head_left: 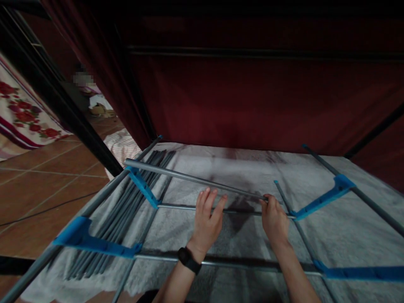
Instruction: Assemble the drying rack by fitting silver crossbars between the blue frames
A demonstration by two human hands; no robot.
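Note:
A grey metal tube (186, 175) slants across the frame, its far left end lying over a blue plastic bracket (143, 185). The fingers of my right hand (275, 219) pinch its right end. Just below the tube's middle, my left hand (208, 219) has its fingers spread and holds nothing. Two cross tubes run between the sides of the frame: a farther one (179, 206) behind my hands and a nearer one (240, 264) beneath my forearms. At the right, another blue bracket (325, 200) joins the side tubes.
A bundle of several loose grey tubes (126, 214) lies at the left on a pale blanket (233, 166). More blue brackets (94, 242) sit along the frame. Dark red cloth (252, 105) hangs behind. A black post (63, 92) and tiled floor (47, 189) are at the left.

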